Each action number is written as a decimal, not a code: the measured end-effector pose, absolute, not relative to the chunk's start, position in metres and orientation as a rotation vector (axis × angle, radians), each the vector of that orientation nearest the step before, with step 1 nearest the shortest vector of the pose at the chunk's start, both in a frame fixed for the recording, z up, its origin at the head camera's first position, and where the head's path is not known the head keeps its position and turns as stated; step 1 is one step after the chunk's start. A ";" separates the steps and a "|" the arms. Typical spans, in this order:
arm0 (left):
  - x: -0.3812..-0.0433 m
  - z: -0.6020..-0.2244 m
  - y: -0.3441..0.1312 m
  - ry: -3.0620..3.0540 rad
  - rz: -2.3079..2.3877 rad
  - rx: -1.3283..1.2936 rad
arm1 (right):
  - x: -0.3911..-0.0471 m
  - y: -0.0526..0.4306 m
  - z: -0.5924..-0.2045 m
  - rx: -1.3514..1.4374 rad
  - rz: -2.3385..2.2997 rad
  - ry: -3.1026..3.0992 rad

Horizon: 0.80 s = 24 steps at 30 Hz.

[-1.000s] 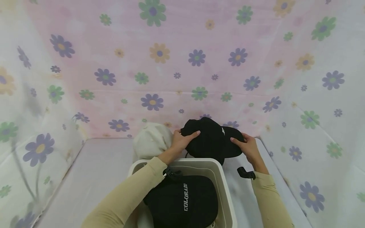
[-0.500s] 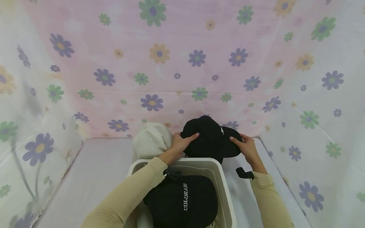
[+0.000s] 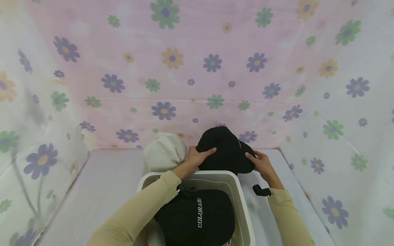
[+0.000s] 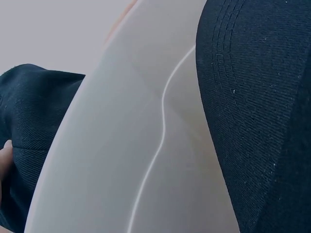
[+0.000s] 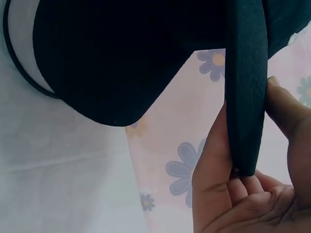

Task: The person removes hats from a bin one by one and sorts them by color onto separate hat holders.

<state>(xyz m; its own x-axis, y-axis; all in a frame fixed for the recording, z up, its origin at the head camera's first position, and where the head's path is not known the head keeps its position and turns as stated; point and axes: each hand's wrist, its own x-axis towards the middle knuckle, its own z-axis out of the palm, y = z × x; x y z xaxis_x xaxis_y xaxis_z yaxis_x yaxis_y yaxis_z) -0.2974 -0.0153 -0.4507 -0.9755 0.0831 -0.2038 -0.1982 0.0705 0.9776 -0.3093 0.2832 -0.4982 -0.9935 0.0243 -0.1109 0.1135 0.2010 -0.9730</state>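
Behind a light plastic tub, a black cap (image 3: pixel 217 147) is held between both hands. My left hand (image 3: pixel 195 158) grips the crown on its left side, thumb across the front. My right hand (image 3: pixel 263 165) pinches the brim at its right end. In the right wrist view, the brim (image 5: pixel 247 102) stands edge-on between thumb and fingers. Only the left thumb tip (image 4: pixel 6 158) shows at the edge of the left wrist view, against the cap's dark cloth (image 4: pixel 39 111). Beside the left hand sits a cream cap (image 3: pixel 164 152); its far side is hidden.
The tub (image 3: pixel 215 173) stands at the front under my left forearm. In it lies a black cap lettered COLORADO (image 3: pixel 197 215), with a pale item (image 3: pixel 155 235) partly under it. A white-covered table (image 3: pixel 101 177) meets flowered cloth walls (image 3: pixel 191 68) at back and sides.
The brim has turned down and away, so its white mark now shows only as a thin line. My right hand has shifted left and slightly lower; the left hand has barely moved.
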 end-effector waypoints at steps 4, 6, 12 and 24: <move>-0.297 -0.450 -0.014 2.137 2.016 -0.102 | -0.308 0.283 -0.501 0.147 -1.920 2.384; -0.296 -0.450 -0.014 2.128 2.021 -0.100 | -0.309 0.284 -0.504 0.159 -1.918 2.356; -0.296 -0.451 -0.012 2.121 2.030 -0.090 | -0.311 0.284 -0.516 0.176 -1.917 2.301; -0.297 -0.453 -0.011 2.201 2.079 -0.040 | -0.308 0.278 -0.524 0.158 -1.987 2.138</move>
